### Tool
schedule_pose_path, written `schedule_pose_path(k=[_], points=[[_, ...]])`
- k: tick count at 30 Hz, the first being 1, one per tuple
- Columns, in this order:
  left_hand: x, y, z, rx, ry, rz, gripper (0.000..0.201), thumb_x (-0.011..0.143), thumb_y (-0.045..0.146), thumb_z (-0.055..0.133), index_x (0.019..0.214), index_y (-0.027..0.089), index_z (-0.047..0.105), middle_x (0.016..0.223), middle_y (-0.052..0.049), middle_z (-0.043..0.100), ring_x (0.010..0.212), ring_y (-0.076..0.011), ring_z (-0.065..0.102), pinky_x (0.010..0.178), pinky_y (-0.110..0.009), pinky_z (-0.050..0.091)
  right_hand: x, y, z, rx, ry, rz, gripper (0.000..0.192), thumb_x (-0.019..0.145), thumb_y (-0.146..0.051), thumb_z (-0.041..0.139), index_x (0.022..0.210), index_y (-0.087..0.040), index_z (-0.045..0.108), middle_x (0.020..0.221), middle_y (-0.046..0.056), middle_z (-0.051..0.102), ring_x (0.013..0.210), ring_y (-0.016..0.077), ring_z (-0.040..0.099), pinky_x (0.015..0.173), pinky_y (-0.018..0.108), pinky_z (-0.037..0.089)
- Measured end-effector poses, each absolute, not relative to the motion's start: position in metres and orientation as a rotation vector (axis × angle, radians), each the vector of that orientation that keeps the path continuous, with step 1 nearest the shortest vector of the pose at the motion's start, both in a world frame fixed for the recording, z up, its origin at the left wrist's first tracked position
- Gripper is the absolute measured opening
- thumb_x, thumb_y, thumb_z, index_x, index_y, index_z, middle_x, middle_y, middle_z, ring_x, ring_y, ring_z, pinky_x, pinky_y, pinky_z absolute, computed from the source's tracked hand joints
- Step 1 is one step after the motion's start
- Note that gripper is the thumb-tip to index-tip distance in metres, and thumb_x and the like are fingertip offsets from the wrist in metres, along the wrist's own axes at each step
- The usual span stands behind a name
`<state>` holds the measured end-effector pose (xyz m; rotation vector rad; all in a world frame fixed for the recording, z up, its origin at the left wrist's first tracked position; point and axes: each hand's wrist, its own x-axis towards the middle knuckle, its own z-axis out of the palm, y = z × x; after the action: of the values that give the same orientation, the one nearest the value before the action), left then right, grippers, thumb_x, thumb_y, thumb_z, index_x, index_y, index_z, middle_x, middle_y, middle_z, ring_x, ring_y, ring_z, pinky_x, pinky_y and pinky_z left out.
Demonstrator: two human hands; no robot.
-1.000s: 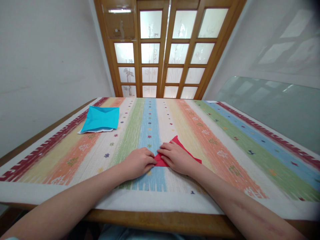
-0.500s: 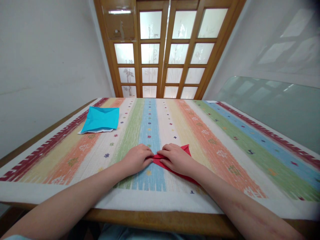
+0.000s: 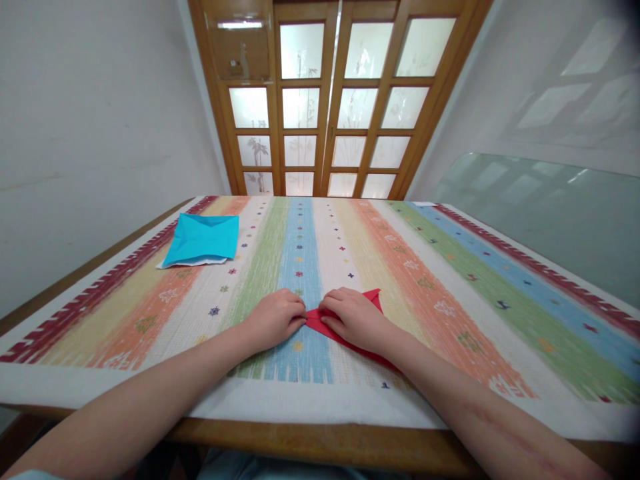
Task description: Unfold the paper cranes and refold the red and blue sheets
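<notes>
Left hand (image 3: 280,319) | right hand (image 3: 354,317) — both touching red paper (image 3: 317,322) | blue sheet (image 3: 203,239) — farther left

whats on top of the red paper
The right hand lies over the middle of the red paper, so that part is hidden. Its left tip and far right corner show; the left hand is at that tip.

Wooden doors (image 3: 334,100) with bright frosted panes (image 3: 367,53), pale walls (image 3: 100,113), striped tablecloth (image 3: 265,253) over wooden table (image 3: 320,438), greenish panel (image 3: 560,213) at right

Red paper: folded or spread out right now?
Folded. The red paper narrows to a tip at the left hand, and a fold line shows near its far corner; the right hand hides its middle.
</notes>
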<state>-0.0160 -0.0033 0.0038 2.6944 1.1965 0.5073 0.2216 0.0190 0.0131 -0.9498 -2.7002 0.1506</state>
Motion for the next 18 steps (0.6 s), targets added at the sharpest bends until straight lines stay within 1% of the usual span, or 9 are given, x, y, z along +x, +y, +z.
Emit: schedule_pose_path(k=[4,8,11,16,18], points=[[-0.0157,-0.0035,0.0043,2.689,1.182,0.502,0.012,0.095,0.019,0.061,0.093,0.019,0.073,0.095,-0.004,0.074,0.093,-0.0216,0.063,0.086,-0.034,0.048,0.2214,0.0175,0.0146,-0.992,-2.678,0.195,0.012,0.098,-0.022,0.057,0.096,-0.018,0.069,0.096,0.007,0.068,0.089,0.0191,0.059,0.079,0.030,0.041],[-0.0148,-0.0044,0.0044,2.669,1.198,0.503,0.011,0.094,0.018,0.061,0.094,0.019,0.072,0.093,-0.004,0.073,0.093,-0.0217,0.064,0.085,-0.034,0.048,0.2216,0.0176,0.0139,-1.023,-2.671,0.215,0.016,0.099,-0.029,0.058,0.102,-0.019,0.070,0.097,0.008,0.067,0.090,0.0204,0.060,0.080,0.032,0.041],[-0.0145,-0.0051,0.0038,2.638,1.236,0.517,0.011,0.094,0.020,0.061,0.098,0.020,0.071,0.096,-0.004,0.073,0.094,-0.0223,0.064,0.085,-0.034,0.049,0.2227,0.0187,0.0128,-1.030,-2.657,0.237,0.019,0.099,-0.033,0.060,0.107,-0.019,0.070,0.097,0.008,0.065,0.092,0.0214,0.060,0.082,0.033,0.042],[-0.0154,-0.0051,0.0007,2.620,1.276,0.528,0.024,0.095,0.025,0.061,0.118,0.021,0.068,0.108,-0.007,0.072,0.101,-0.0246,0.064,0.090,-0.038,0.050,0.2228,0.0191,0.0122,-1.016,-2.657,0.252,0.016,0.098,-0.033,0.061,0.097,-0.019,0.069,0.095,0.007,0.063,0.089,0.0201,0.059,0.079,0.032,0.042],[-0.0156,-0.0048,0.0000,2.619,1.279,0.527,0.026,0.095,0.026,0.061,0.120,0.021,0.067,0.108,-0.008,0.072,0.102,-0.0248,0.064,0.091,-0.038,0.050,0.2219,0.0181,0.0124,-1.013,-2.653,0.225,0.014,0.097,-0.032,0.063,0.095,-0.018,0.068,0.095,0.007,0.062,0.089,0.0197,0.058,0.079,0.032,0.041]])
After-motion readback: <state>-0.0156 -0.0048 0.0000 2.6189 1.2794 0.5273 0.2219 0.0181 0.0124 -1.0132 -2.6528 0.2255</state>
